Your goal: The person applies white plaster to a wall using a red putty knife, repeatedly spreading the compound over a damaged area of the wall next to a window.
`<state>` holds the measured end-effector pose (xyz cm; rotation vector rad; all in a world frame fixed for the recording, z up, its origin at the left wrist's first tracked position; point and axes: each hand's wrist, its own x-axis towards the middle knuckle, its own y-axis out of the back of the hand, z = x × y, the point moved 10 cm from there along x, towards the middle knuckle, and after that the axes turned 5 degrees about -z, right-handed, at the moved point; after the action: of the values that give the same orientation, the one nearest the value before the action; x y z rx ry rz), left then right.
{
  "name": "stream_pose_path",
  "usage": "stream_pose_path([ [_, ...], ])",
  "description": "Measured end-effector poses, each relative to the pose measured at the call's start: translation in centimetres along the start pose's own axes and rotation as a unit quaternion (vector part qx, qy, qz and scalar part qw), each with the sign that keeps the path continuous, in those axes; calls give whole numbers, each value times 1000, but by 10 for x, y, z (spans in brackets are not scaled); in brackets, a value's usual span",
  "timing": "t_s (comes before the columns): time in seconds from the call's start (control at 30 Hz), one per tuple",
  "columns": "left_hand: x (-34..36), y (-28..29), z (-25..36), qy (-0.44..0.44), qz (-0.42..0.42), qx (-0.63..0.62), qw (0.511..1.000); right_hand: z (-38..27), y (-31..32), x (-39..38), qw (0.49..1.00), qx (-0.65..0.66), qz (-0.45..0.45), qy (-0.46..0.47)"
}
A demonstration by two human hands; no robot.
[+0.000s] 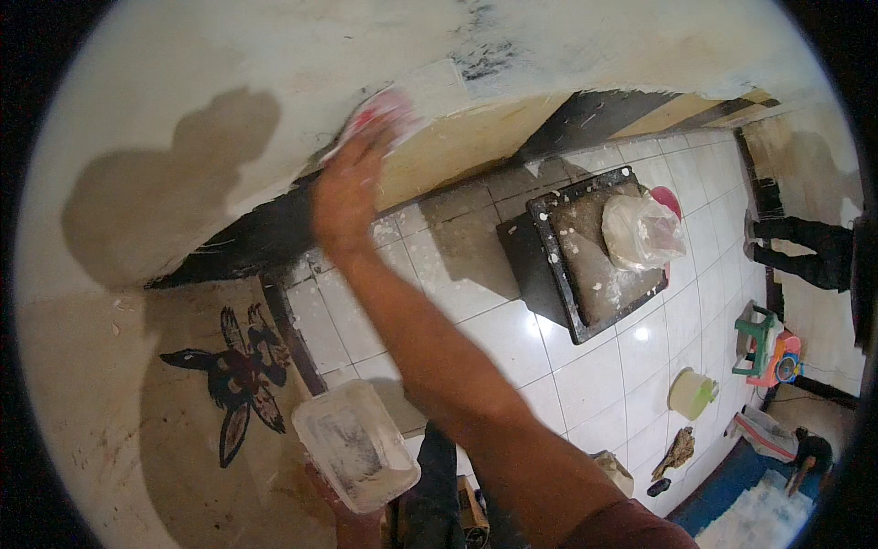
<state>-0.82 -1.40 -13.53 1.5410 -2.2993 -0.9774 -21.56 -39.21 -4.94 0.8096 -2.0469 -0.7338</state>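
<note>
My right hand [352, 188] is raised against the off-white wall [247, 46], gripping a blurred red-and-white flat tool [384, 114] at a patched strip above yellow and black paint. My left hand [329, 489], partly hidden, holds a translucent plastic tub [357, 444] with pale residue inside, low in the view. Left of the tub, a dark painted figure [236, 384] shows on the beige wall. My right forearm crosses the middle of the view over the white tiled floor [480, 343].
A spattered dark stand [585, 302] bears a white plastic bag [640, 229]. Right are a standing person's legs [805, 265], a green stool [752, 339] and a light-green bucket [688, 393]. Another person [809, 462] is low beside a blue mat [741, 476].
</note>
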Motion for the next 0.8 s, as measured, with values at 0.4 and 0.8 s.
stream_pose_path([
  [0.4, -4, -22, -22, 304, -22, -932, -198, 171, 42, -44, 856, 397, -151, -294],
  [0.8, -28, -47, -11, 335, 17, -907, -254, -13, 105, 49, 991, 119, 15, -62],
])
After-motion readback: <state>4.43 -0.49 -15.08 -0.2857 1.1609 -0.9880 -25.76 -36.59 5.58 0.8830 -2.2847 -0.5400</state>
